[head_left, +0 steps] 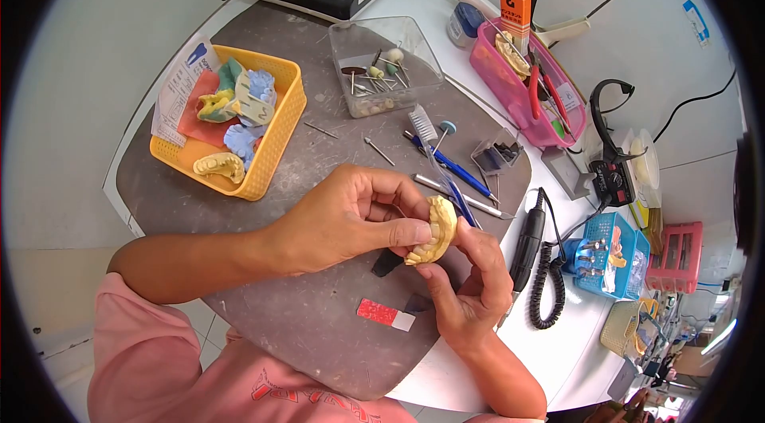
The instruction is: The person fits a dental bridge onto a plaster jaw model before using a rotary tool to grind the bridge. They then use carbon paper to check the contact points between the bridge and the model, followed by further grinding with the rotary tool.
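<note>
Both hands, left hand (347,220) and right hand (470,283), clamp the cast (434,230) below the brush (426,132), seemingly inspecting it; turning it next needs a steady pinch

Both hands meet over a dark grey work mat (303,327), the left hand (343,220) and the right hand (470,287) together gripping a pair of yellow dental casts (434,230) closed tooth to tooth. A red strip (385,314) lies on the mat just below them. A yellow basket (275,148) of more casts sits to the left, a clear tray (418,52) of burs beyond, and a pink tray (498,76) of tools to the right.
</note>
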The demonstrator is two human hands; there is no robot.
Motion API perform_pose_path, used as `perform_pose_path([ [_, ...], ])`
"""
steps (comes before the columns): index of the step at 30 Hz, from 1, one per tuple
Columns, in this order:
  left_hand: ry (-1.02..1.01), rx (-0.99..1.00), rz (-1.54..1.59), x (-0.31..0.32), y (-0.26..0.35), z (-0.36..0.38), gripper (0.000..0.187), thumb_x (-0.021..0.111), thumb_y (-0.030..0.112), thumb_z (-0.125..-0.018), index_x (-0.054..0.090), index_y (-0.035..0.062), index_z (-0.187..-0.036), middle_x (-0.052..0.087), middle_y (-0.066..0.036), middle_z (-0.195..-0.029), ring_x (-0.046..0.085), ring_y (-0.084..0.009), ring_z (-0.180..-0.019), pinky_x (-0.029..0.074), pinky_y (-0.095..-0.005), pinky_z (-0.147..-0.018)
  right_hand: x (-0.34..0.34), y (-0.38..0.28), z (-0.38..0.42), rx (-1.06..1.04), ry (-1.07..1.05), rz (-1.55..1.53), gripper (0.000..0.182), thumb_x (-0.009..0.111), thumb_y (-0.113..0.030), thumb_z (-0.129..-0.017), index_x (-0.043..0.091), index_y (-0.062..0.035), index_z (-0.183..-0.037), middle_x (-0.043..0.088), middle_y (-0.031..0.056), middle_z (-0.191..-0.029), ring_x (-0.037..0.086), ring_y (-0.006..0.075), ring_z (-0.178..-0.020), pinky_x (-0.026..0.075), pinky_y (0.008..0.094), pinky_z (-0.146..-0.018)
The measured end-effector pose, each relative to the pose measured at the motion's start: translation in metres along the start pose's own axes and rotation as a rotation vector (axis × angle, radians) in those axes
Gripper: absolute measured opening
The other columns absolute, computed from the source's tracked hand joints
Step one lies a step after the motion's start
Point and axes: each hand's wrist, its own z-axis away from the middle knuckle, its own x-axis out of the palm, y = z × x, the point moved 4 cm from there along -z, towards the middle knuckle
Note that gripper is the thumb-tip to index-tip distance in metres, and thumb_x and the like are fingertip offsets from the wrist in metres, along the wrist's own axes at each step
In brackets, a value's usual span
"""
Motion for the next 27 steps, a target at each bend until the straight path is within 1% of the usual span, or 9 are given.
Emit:
perform_pose_path([
  [1, 0.0, -0.002, 0.0, 0.0007, 0.0015, 0.0001, 0.019, 0.069, 0.008, -0.09, 0.064, -0.0027, -0.105, 0.067, -0.007, -0.099, 0.065, -0.0117, -0.09, 0.055, -0.0265, -0.081, 0.0, -0.0006, 0.0003, 0.002, 0.001, 0.0, 0.06, 0.084, 0.0, -0.067, 0.061, 0.0039, -0.122, 0.067, 0.0172, -0.097, 0.066, 0.0272, -0.086, 0.051, 0.0344, -0.077],
  [3, 0.021, -0.09, 0.03, 0.0008, 0.0005, 0.0, 0.017, 0.069, 0.006, -0.09, 0.061, -0.0015, -0.104, 0.066, -0.008, -0.101, 0.065, -0.0115, -0.092, 0.056, -0.0252, -0.079, 0.0003, 0.0002, 0.0009, 0.061, -0.013, -0.019, 0.062, 0.085, -0.001, -0.067, 0.06, 0.0051, -0.123, 0.068, 0.0172, -0.096, 0.066, 0.0266, -0.086, 0.051, 0.0339, -0.077],
  [9, 0.005, -0.142, 0.08, -0.0009, -0.0027, -0.0019, 0.021, 0.069, 0.007, -0.09, 0.061, -0.0011, -0.107, 0.066, -0.009, -0.103, 0.065, -0.0128, -0.093, 0.055, -0.0262, -0.081, -0.0005, 0.0038, 0.0023, 0.098, -0.002, -0.031, 0.062, 0.085, -0.004, -0.069, 0.059, 0.0064, -0.124, 0.068, 0.0166, -0.096, 0.066, 0.0252, -0.085, 0.05, 0.0328, -0.077],
  [16, 0.012, -0.169, 0.056, -0.0033, -0.0045, -0.0028, 0.025, 0.071, 0.008, -0.089, 0.06, -0.001, -0.11, 0.066, -0.008, -0.102, 0.064, -0.0114, -0.091, 0.054, -0.0249, -0.078, -0.0012, 0.0059, 0.0042, 0.141, 0.009, -0.056, 0.06, 0.084, -0.005, -0.07, 0.059, 0.0059, -0.124, 0.068, 0.016, -0.097, 0.065, 0.0243, -0.085, 0.049, 0.0326, -0.078],
  [19, 0.0, -0.174, 0.091, -0.0036, -0.006, -0.0031, 0.027, 0.072, 0.008, -0.088, 0.06, -0.001, -0.11, 0.065, -0.008, -0.102, 0.063, -0.0108, -0.09, 0.054, -0.0242, -0.077, -0.0013, 0.0059, 0.0031, 0.153, 0.013, -0.046, 0.06, 0.084, -0.005, -0.071, 0.059, 0.0057, -0.124, 0.068, 0.0158, -0.097, 0.065, 0.0239, -0.085, 0.049, 0.0321, -0.078],
  [27, -0.019, -0.151, 0.089, -0.0034, -0.0074, -0.0025, 0.025, 0.073, 0.008, -0.087, 0.06, -0.0007, -0.107, 0.066, -0.008, -0.101, 0.064, -0.0116, -0.09, 0.054, -0.024, -0.076, -0.0005, 0.005, 0.0022, 0.108, -0.002, -0.033, 0.064, 0.087, -0.009, -0.067, 0.06, 0.0056, -0.123, 0.068, 0.0146, -0.092, 0.065, 0.0237, -0.083, 0.049, 0.0319, -0.074],
])
